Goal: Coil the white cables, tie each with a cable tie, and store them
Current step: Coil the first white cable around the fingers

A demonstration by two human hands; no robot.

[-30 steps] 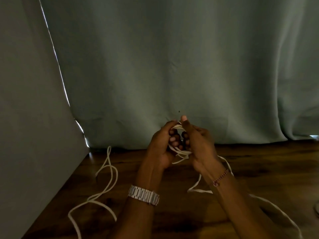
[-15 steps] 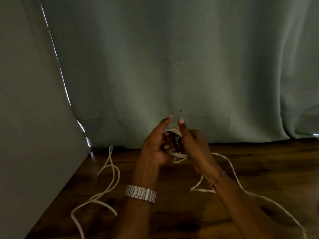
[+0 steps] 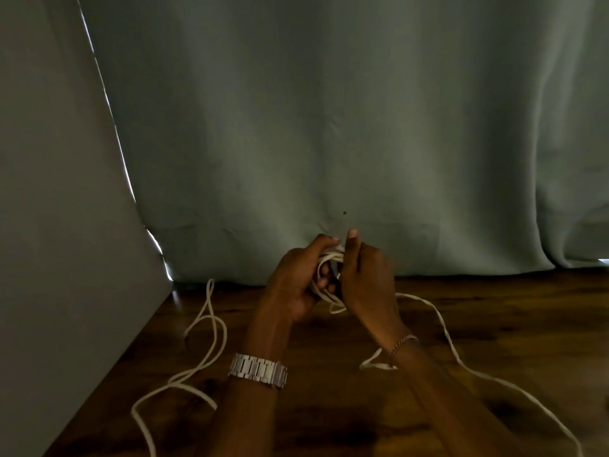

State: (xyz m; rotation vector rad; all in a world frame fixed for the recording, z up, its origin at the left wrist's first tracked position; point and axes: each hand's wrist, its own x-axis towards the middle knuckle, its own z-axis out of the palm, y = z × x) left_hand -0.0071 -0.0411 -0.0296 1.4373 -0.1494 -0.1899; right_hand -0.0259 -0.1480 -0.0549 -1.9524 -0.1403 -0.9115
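Head view, looking forward and down: both hands meet near the centre of the frame, raised above a dark wooden surface point(image 3: 494, 324) that ends at a pale green curtain point(image 3: 329, 127). Left hand point(image 3: 293, 285), at roughly 9 o'clock of the bundle, has its fingers curled around a small coil of white cable point(image 3: 324, 265), with the thumb reaching up toward the top of the loops. Right hand point(image 3: 365, 278), at 3 o'clock of the bundle, is likewise curled against the coil, its thumb upright and nearly meeting the left thumb at 12 o'clock; whether its hidden fingers pinch a single strand or the whole bundle cannot be told. A short loop of the cable hangs out below the hands at 6 o'clock. From the right hand a loose length of the same cable point(image 3: 445, 328) arcs out toward 4 o'clock, lies along the surface and leaves the frame at the lower right corner; another bend of it shows beside the right wrist. A second white cable point(image 3: 211, 341) lies slack on the surface at 8 o'clock of the hands, well apart from them, in open loops running from the curtain's foot to the bottom edge. A metal watch point(image 3: 258, 371) circles the left wrist and a thin bracelet point(image 3: 403, 343) the right. A grey panel point(image 3: 59, 225) fills the left side.
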